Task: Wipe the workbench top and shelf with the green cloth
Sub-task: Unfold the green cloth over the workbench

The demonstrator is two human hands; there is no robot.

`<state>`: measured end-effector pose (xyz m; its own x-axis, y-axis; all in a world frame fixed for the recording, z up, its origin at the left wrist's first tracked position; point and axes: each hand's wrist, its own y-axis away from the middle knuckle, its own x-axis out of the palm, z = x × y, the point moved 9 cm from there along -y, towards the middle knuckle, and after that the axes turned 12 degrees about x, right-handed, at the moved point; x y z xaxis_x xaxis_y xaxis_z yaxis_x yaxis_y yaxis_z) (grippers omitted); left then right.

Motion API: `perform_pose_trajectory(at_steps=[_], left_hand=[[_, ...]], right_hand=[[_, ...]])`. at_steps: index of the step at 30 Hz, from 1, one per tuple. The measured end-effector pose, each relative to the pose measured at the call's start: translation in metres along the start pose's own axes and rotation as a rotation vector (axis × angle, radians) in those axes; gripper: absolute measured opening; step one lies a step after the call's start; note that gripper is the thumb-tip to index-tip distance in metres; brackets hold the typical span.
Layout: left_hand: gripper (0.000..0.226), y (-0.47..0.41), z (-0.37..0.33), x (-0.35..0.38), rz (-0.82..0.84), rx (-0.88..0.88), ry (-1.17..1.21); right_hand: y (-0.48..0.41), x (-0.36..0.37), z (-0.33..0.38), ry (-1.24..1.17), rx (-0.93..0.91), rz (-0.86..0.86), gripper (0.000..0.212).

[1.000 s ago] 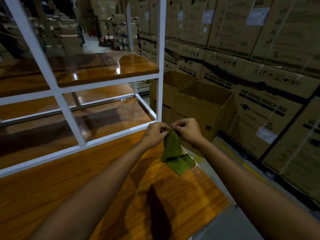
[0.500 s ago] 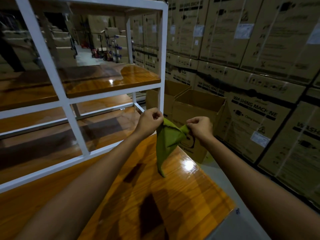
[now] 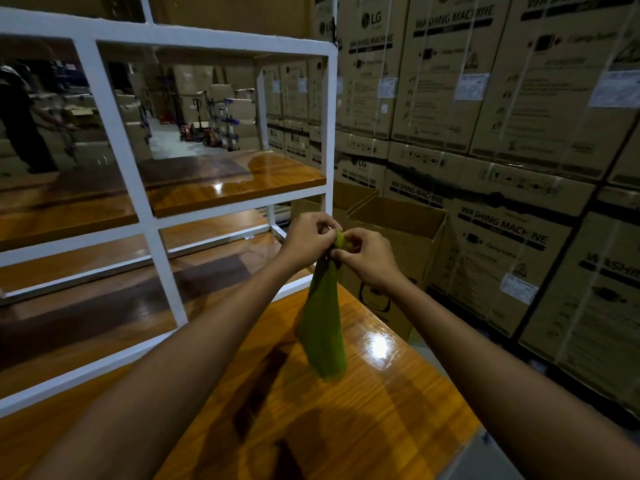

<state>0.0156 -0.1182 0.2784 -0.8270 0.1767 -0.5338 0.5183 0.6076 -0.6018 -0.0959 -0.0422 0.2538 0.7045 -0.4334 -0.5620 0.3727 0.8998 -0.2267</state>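
**Cloth held over bench top**

Stacked cardboard boxes (image 3: pixel 485 98) filled the right side. The glossy workbench top (image 3: pixel 346 420) lay below, with the shelf (image 3: pixel 242 181) behind it. The green cloth (image 3: pixel 323 327) hung over the top's right end — its upper edge pinched by left hand (image 3: pixel 306 242) and right hand (image 3: pixel 369 259), close together.

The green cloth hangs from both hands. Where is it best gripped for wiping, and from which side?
Probably its hanging middle, from the right: the cloth hangs long and narrow from its pinched top, so the right hand can drop and close round it while the left hand holds the top.
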Motion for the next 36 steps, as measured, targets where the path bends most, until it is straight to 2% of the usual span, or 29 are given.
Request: perform_pose_trajectory(at_steps=[3, 7, 10, 13, 16, 19, 23, 26, 29, 36], left_hand=[[0.012, 0.005, -0.003, -0.003, -0.013, 0.008, 0.038], [0.008, 0.014, -0.002, 0.002, 0.008, -0.048, 0.277], [0.005, 0.020, -0.002, 0.012, 0.074, -0.092, 0.461], [0.010, 0.022, 0.003, 0.018, 0.138, -0.135, 0.546], [0.006, 0.024, 0.007, 0.022, 0.240, -0.123, 0.501], [0.014, 0.031, 0.010, 0.031, 0.383, -0.120, 0.394], [0.015, 0.051, 0.019, 0.053, 0.575, -0.139, 0.310], [0.018, 0.069, 0.031, 0.073, 0.654, -0.159, 0.257], [0.004, 0.077, 0.039, 0.083, 0.658, -0.159, 0.233], [0.014, 0.060, 0.058, 0.050, 0.408, -0.125, 0.094]], right_hand=[[0.001, -0.003, 0.007, 0.033, -0.007, -0.075, 0.013], [0.004, -0.012, 0.013, -0.054, 0.016, -0.096, 0.023], [0.004, -0.019, 0.020, -0.037, 0.020, -0.113, 0.023], [0.005, -0.025, 0.024, 0.003, 0.018, -0.119, 0.022], [0.006, -0.035, 0.021, 0.010, 0.030, -0.136, 0.018], [0.005, -0.050, 0.017, -0.016, 0.057, -0.184, 0.018], [0.003, -0.068, 0.012, -0.085, 0.084, -0.228, 0.016], [0.004, -0.078, 0.015, -0.132, 0.067, -0.251, 0.009], [0.005, -0.091, 0.018, -0.155, 0.064, -0.293, 0.005], [0.008, -0.126, -0.011, -0.230, 0.163, -0.367, 0.008]])
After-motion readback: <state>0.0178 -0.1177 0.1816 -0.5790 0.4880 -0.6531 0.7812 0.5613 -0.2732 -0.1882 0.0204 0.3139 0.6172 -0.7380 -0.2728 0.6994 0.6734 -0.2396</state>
